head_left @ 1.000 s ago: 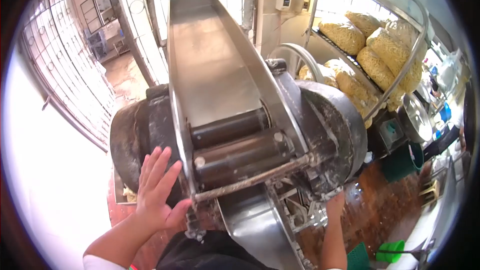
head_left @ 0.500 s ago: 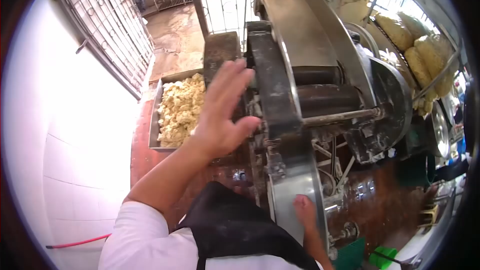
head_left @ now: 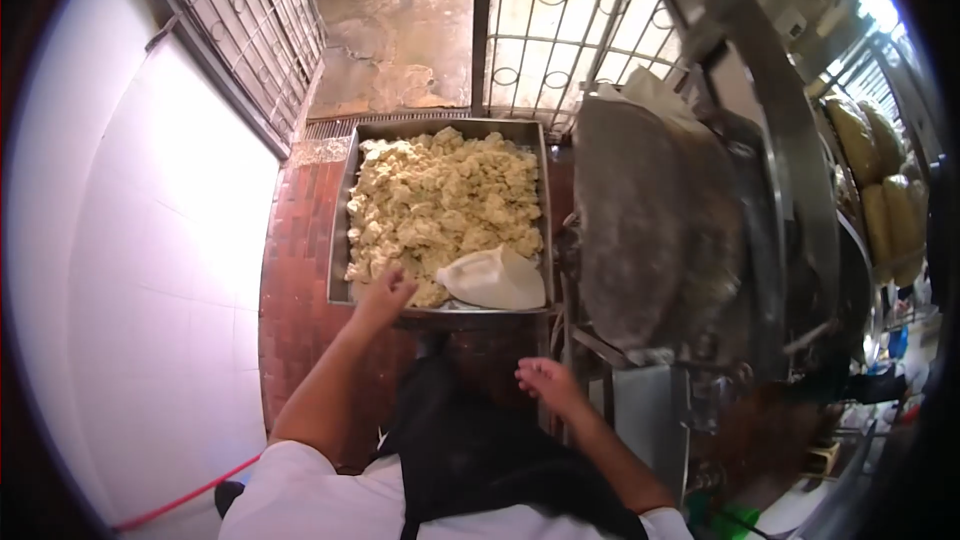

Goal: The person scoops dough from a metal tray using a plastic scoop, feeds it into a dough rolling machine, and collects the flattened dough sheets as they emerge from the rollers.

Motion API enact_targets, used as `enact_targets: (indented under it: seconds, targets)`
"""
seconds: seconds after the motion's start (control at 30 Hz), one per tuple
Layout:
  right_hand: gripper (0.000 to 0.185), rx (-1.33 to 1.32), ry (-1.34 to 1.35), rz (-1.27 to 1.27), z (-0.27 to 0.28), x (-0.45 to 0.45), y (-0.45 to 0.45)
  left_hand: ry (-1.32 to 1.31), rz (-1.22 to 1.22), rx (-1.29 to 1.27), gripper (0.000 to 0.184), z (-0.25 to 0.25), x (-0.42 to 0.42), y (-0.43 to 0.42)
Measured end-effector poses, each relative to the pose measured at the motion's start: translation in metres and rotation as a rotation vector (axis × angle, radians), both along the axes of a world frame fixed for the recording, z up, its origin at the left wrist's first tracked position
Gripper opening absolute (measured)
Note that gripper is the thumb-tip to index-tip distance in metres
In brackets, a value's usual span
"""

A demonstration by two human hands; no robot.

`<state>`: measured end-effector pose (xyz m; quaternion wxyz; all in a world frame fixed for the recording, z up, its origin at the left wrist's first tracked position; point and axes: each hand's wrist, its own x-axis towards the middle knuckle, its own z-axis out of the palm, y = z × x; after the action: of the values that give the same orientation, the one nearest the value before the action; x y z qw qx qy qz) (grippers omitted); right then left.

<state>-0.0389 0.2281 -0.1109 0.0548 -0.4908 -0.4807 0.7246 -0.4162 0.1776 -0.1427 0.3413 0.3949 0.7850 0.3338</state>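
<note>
A large metal tray [head_left: 337,230] full of crumbly, pale yellow dough [head_left: 440,190] stands on the floor ahead of me. A white plastic scoop [head_left: 497,280], seemingly cut from a jug, lies on the dough at the near right corner. Over the tray's near left edge is my left hand [head_left: 388,298], empty, its fingers loosely bent; whether it touches the dough I cannot tell. My right hand [head_left: 547,385] hangs in the air between the tray and the machine, holding nothing, with fingers half curled and apart.
A big dark metal roller machine [head_left: 650,230] stands close on my right, its smooth metal chute [head_left: 645,420] below. The white tiled wall [head_left: 150,290] is at left. Barred gates [head_left: 560,30] border the doorway behind the tray. Filled bags [head_left: 880,200] sit on a rack at far right.
My view has turned and moved towards the tray. My left hand has dropped from beside the machine to the tray's near edge; my right hand has left the chute.
</note>
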Motion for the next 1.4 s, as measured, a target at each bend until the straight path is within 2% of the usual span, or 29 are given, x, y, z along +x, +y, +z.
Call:
enact_targets:
  seconds: [0.07, 0.1, 0.13, 0.23, 0.33, 0.47, 0.53, 0.63, 0.67, 0.73, 0.9, 1.0, 1.03, 1.13, 1.17, 1.27, 1.37, 1.4]
  targets:
    - [0.035, -0.176, 0.079, -0.228, 0.016, -0.068, 0.026, -0.093, -0.042, -0.05, 0.063, -0.023, -0.014, 0.005]
    - [0.035, -0.264, 0.107, -0.337, 0.019, -0.1, 0.038, -0.167, -0.063, -0.163, 0.064, -0.02, -0.024, 0.011]
    - [0.035, -0.335, 0.117, -0.395, 0.009, -0.13, 0.052, -0.15, -0.08, -0.176, 0.064, -0.026, -0.036, 0.018]
    - [0.039, -0.573, 0.154, -0.532, -0.076, -0.19, 0.095, -0.118, -0.141, -0.222, 0.063, -0.047, -0.07, 0.04]
    - [0.042, -0.577, -0.067, -0.897, -0.136, -0.239, 0.123, -0.144, -0.162, -0.233, 0.062, -0.067, -0.093, 0.069]
    - [0.037, -0.652, -0.044, -1.103, -0.191, -0.257, 0.155, -0.086, -0.287, -0.24, 0.059, -0.071, -0.108, 0.104]
    - [0.034, -0.642, -0.057, -1.207, -0.198, -0.261, 0.173, -0.018, -0.381, -0.249, 0.06, -0.083, -0.113, 0.123]
    - [0.034, -0.491, 0.123, -1.336, -0.204, -0.252, 0.18, 0.217, -0.613, -0.181, 0.063, -0.112, -0.122, 0.146]
    - [0.033, -0.449, 0.131, -1.333, -0.2, -0.242, 0.176, 0.231, -0.63, -0.244, 0.065, -0.118, -0.122, 0.15]
    - [0.031, -0.358, 0.169, -1.313, -0.16, -0.228, 0.176, 0.276, -0.657, -0.355, 0.069, -0.118, -0.12, 0.169]
    - [0.028, -0.303, 0.056, -0.852, -0.073, -0.173, 0.164, 0.364, -0.682, -0.478, 0.074, -0.15, -0.11, 0.179]
    - [0.037, 0.116, -0.41, -0.252, -0.044, -0.177, 0.168, 0.319, -0.677, -0.549, 0.079, -0.164, -0.113, 0.191]
    - [0.046, 0.303, -0.558, -0.075, -0.04, -0.182, 0.166, 0.307, -0.679, -0.553, 0.079, -0.168, -0.114, 0.194]
    - [0.047, 0.613, -0.767, 0.49, -0.033, -0.202, 0.171, 0.238, -0.663, -0.574, 0.08, -0.167, -0.119, 0.202]
    - [0.048, 0.674, -0.769, 0.576, -0.05, -0.203, 0.168, 0.21, -0.65, -0.582, 0.08, -0.166, -0.119, 0.203]
    - [0.05, 0.711, -0.723, 0.611, -0.105, -0.219, 0.155, 0.23, -0.583, -0.538, 0.073, -0.178, -0.12, 0.204]
    - [0.052, 0.777, -0.725, 0.617, -0.118, -0.219, 0.154, 0.219, -0.545, -0.559, 0.08, -0.177, -0.116, 0.201]
    - [0.053, 0.792, -0.722, 0.625, -0.121, -0.215, 0.157, 0.117, -0.5, -0.557, 0.081, -0.185, -0.111, 0.196]
